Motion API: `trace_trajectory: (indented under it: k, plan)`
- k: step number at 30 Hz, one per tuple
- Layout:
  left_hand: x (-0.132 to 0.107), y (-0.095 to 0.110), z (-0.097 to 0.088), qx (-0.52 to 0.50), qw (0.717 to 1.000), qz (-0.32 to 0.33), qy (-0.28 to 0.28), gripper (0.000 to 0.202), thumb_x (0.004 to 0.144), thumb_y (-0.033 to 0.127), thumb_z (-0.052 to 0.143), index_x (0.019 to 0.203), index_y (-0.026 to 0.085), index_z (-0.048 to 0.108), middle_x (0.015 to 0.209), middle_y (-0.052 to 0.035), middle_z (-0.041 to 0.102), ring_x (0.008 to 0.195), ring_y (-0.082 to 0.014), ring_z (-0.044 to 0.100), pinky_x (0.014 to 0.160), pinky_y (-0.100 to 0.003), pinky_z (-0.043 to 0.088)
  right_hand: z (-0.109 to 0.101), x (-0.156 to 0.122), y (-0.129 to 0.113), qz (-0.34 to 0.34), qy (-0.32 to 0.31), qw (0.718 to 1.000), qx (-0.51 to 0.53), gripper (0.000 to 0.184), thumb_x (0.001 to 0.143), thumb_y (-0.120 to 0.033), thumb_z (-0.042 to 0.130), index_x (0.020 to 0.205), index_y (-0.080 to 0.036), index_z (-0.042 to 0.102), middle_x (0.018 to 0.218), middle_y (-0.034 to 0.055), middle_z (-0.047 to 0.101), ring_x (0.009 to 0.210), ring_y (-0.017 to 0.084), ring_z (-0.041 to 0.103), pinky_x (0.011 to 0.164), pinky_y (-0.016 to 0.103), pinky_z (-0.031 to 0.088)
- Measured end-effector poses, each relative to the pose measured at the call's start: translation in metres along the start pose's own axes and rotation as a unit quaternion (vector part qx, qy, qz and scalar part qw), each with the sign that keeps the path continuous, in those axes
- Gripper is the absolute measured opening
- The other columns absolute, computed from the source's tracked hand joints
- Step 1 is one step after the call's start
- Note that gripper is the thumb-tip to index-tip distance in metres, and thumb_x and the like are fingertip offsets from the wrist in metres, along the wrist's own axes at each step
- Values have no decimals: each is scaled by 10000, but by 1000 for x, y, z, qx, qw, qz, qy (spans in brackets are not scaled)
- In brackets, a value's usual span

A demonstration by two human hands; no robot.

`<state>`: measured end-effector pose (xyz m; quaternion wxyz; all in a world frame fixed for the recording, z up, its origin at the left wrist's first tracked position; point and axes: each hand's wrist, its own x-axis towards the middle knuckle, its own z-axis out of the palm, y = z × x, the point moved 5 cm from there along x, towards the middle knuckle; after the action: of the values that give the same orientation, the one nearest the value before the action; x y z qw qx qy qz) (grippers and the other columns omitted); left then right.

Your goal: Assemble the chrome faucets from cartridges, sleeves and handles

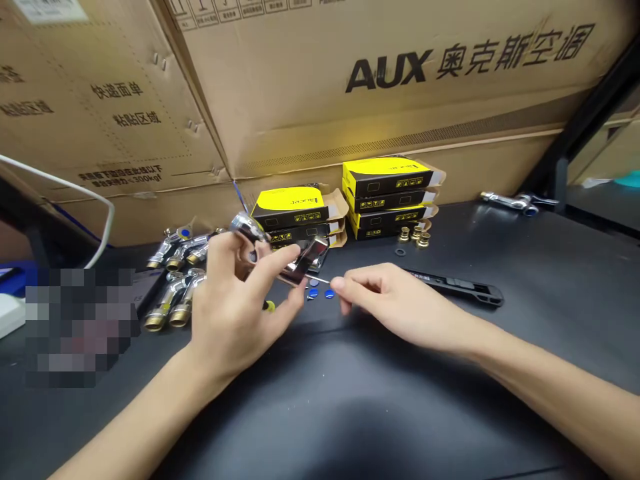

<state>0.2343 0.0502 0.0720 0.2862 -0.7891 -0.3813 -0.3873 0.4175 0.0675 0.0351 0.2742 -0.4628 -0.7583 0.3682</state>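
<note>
A chrome faucet [249, 228] is in my left hand [235, 300], fingers wrapped around its body and thumb near its lever [311, 259]. My right hand [395, 297] pinches the near end of a thin metal hex key [319, 279]. The key's far end meets the lever's underside; whether it sits in a hole I cannot tell. Beneath the hands lie small blue discs [329, 293] on the black table [340, 400]. Something yellow [270, 306], mostly hidden, shows under my left hand.
Several chrome faucets [173, 293] lie left. Yellow-black boxes [290, 200] stand in two stacks [385, 193] against large cartons [400, 120]. Brass fittings [423, 240], a black washer [400, 252] and a utility knife [465, 290] lie right. Another faucet [520, 203] is far right.
</note>
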Motion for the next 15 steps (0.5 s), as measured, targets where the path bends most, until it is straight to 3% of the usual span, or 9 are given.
trace_trajectory:
  k: [2,4,7,9,12,15]
  plan:
    - [0,1,3,-1,999,-35,-21,319,859,283,723,1169,230,666,1040,-89,548,877,-218,615,619,-296,487,-6,0,-2,-13,96,987,-129,470,1038,-519,432,745,-204,621,700,-26,606,660,130,509,625,281,309]
    - [0,1,6,-17,995,-91,-44,322,875,304,712,1185,226,674,1097,-103,547,897,-220,622,649,-306,507,-9,-3,-8,-35,180,947,-264,424,1048,-467,437,783,-205,639,767,10,660,720,163,559,654,304,304]
    - [-1,2,8,-41,987,-140,-61,315,881,324,711,1179,226,679,1076,-93,557,910,-226,617,718,-327,533,-5,-9,-16,-68,242,889,-382,421,1060,-444,407,832,-205,670,773,46,677,744,194,593,628,321,273]
    - [-1,3,6,-46,987,-146,-57,317,877,318,716,1178,225,680,1077,-94,560,932,-233,617,740,-333,537,-1,-12,-19,-78,253,877,-401,438,1061,-451,396,820,-207,669,737,46,670,701,187,592,589,326,236]
    - [0,3,2,-43,990,-131,-41,309,877,289,712,1174,209,683,1091,-104,560,926,-229,618,723,-324,532,-1,-15,-21,-64,240,900,-358,461,1049,-478,411,753,-206,636,681,30,645,618,162,545,567,322,210]
    - [2,2,-3,-52,994,-94,-19,299,855,266,729,1138,175,690,1032,-103,569,914,-225,613,743,-330,532,-3,-13,-17,-25,175,960,-217,491,1032,-524,432,689,-209,587,611,-15,568,558,128,455,566,297,239]
